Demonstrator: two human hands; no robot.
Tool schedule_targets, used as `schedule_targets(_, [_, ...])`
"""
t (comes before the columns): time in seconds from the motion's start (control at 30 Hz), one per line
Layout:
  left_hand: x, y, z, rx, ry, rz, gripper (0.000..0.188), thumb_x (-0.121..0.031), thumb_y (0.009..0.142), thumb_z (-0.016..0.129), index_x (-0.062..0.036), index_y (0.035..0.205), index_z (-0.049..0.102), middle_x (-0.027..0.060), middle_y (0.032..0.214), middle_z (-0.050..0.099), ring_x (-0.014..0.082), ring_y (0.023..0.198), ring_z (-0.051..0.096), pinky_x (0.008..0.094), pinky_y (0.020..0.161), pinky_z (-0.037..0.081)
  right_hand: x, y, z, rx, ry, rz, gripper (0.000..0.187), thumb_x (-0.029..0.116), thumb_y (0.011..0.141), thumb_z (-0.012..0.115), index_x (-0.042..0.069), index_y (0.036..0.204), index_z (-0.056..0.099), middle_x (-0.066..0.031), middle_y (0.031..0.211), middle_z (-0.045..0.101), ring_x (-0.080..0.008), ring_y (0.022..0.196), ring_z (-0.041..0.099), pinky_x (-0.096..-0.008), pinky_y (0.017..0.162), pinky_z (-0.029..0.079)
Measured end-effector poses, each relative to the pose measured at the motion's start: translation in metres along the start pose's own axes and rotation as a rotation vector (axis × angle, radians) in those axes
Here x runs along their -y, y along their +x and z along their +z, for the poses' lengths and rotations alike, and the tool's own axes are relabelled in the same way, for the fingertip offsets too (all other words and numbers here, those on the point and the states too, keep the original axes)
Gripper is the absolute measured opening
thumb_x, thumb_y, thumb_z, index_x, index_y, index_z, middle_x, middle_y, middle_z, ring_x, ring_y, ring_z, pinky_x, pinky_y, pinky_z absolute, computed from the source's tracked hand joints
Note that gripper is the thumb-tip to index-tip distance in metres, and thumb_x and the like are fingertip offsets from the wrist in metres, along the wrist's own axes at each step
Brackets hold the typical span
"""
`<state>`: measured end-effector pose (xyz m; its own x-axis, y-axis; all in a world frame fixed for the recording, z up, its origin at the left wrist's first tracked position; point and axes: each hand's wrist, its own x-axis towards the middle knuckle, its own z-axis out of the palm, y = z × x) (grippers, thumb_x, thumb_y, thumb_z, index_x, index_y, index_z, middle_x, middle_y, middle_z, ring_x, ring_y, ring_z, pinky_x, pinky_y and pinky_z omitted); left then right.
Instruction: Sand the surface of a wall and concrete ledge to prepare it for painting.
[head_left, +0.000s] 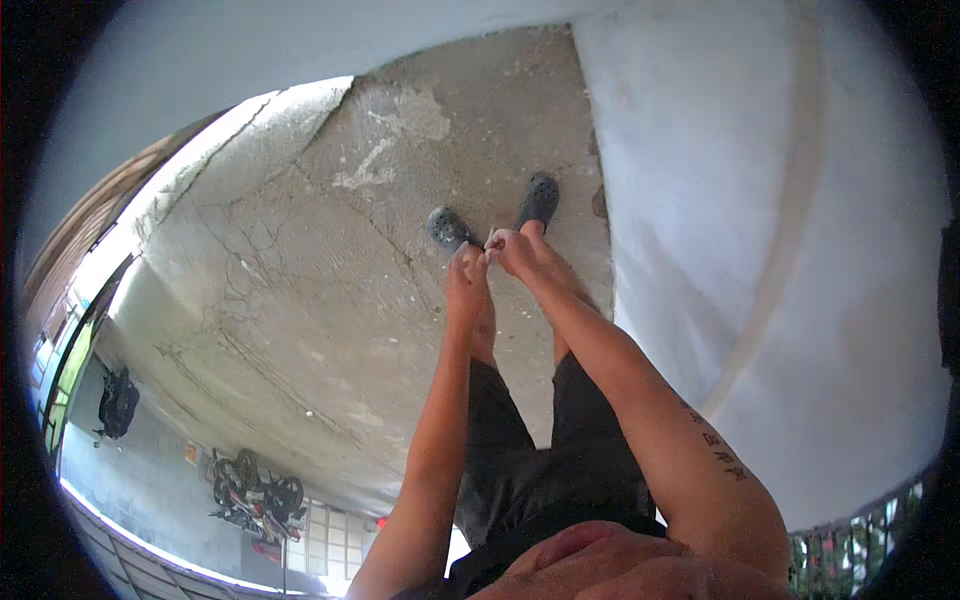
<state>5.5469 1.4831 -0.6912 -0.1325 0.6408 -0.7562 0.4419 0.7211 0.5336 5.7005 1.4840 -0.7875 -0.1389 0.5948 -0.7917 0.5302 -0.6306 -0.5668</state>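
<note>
My left hand (467,273) and my right hand (511,251) meet in front of me, above my feet. The fingertips of both are drawn together and nearly touch each other. Pale, whitish tips show between them; whether this is a small thing or only the fingertips, I cannot make out. Both hands look closed in a pinch. Just beyond them, on the floor, are the dark grey clogs on my feet, a left clog (447,228) and a right clog (540,198).
Under me lies a cracked, stained concrete floor (300,260). A pale wall (720,200) rises close on my right. Far to the left a motorcycle (255,490) stands, with a dark bag-like thing (118,404) beyond it. A railing (850,550) shows at lower right.
</note>
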Motion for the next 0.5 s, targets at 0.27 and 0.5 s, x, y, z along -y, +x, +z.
schedule_targets(0.27, [-0.114,-0.094,-0.074,0.261,-0.219,0.275,0.058,-0.043,0.102,0.062,-0.0035,0.143,0.056,0.0161,0.131,0.067,0.0281,0.126,0.060,0.0381,0.107,0.044,0.165,-0.155,-0.135,0.339,0.521,-0.087,0.013,0.009,0.095,0.071,0.005,0.104,0.062,-0.0010,0.092,0.064,-0.0119,0.090,0.063,-0.0309,0.082,0.055])
schedule_targets(0.5, [-0.246,-0.205,-0.141,0.287,-0.019,0.332,0.036,-0.033,0.102,0.065,-0.0068,0.126,0.067,-0.0013,0.109,0.069,0.0089,0.094,0.063,0.0263,0.082,0.050,0.275,-0.271,-0.224,0.318,0.408,-0.164,0.012,0.006,0.094,0.069,0.007,0.103,0.061,0.0009,0.088,0.062,-0.0109,0.080,0.060,-0.0285,0.073,0.051])
